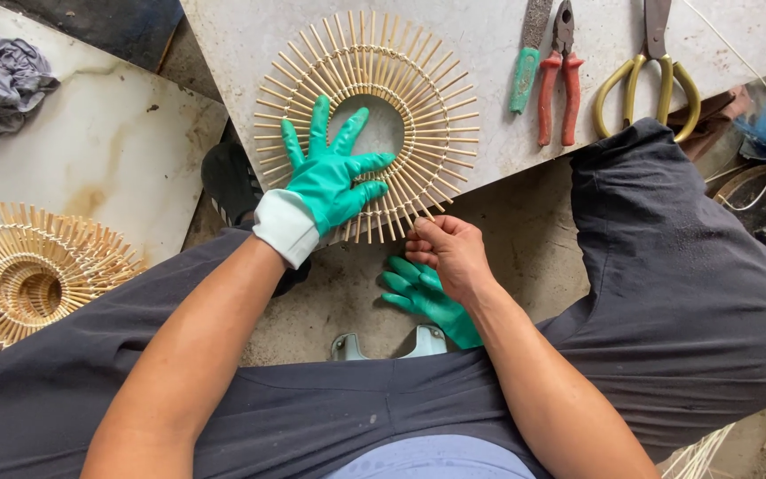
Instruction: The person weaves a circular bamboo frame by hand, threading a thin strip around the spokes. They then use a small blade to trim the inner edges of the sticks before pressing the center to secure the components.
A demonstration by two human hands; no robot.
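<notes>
A round ring of radiating bamboo sticks [418, 80] lies on a pale stone slab [241, 35], its near edge hanging over the slab's front. My left hand [330, 182], in a green rubber glove with a white cuff, lies flat with fingers spread on the ring's lower left part. Bare, my right hand [449, 253] pinches a stick at the ring's lower edge. A second green glove [423, 297] lies on the floor just below that hand.
On the slab's far side lie a green-handled tool [525, 75], red-handled pliers [560, 84] and brass-handled scissors [644, 84]. A stack of finished bamboo rings [33, 275] sits at left on a marble tile, a grey rag [2, 84] beyond it.
</notes>
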